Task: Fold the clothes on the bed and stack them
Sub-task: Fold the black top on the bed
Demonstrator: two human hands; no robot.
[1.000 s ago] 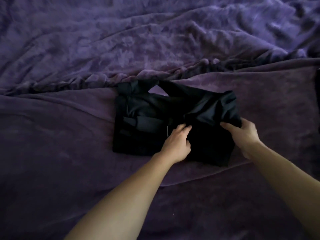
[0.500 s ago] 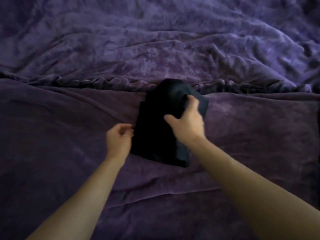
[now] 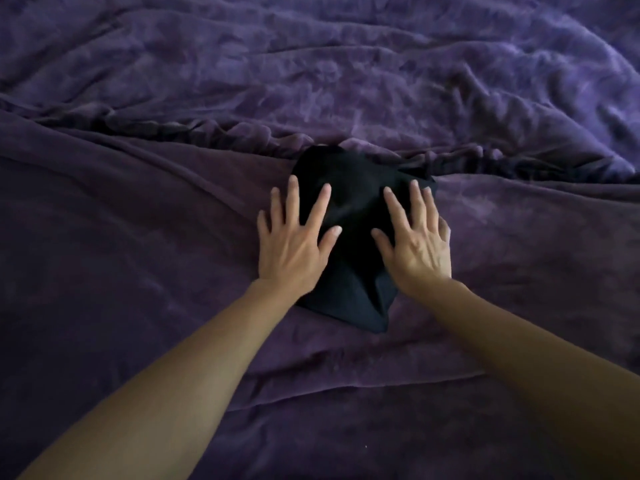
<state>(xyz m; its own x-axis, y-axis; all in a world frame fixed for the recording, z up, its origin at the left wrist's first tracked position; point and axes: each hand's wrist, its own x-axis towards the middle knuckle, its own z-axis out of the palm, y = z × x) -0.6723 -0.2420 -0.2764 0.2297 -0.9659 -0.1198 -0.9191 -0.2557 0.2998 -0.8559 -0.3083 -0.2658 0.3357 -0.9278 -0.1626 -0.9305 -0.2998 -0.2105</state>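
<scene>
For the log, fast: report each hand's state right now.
Left hand: open, pressed flat on the folded black fabric garment.
Right hand: open, pressed flat on the same garment.

Here's the bed (image 3: 114,341), covered edge to edge in a soft purple plush blanket (image 3: 346,71), rumpled at the far side, with a ruffled seam (image 3: 207,129) across the middle. One folded black cloth garment (image 3: 349,188) lies on it, touching that seam.
</scene>
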